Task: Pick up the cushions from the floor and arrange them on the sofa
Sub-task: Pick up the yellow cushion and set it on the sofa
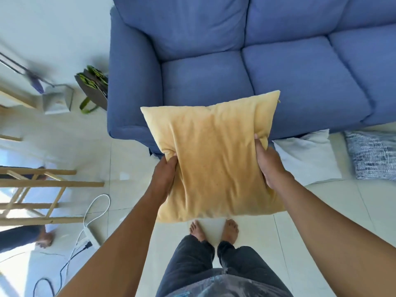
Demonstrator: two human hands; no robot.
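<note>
A yellow cushion [214, 155] hangs in the air in front of the blue sofa [257, 67], overlapping the sofa's front left edge. My left hand [164, 176] grips its left side and my right hand [269, 166] grips its right side. On the floor to the right, against the sofa's base, lie a white cushion [306, 157] and a blue-and-white patterned cushion [372, 155]. The sofa's seat holds no cushions in view.
A wooden frame [42, 189] stands at the left, with a white power strip [92, 234] and cables on the tiled floor beside it. A dark bag with green handles [92, 88] leans by the sofa's left arm. Another person's foot [44, 239] shows at the far left.
</note>
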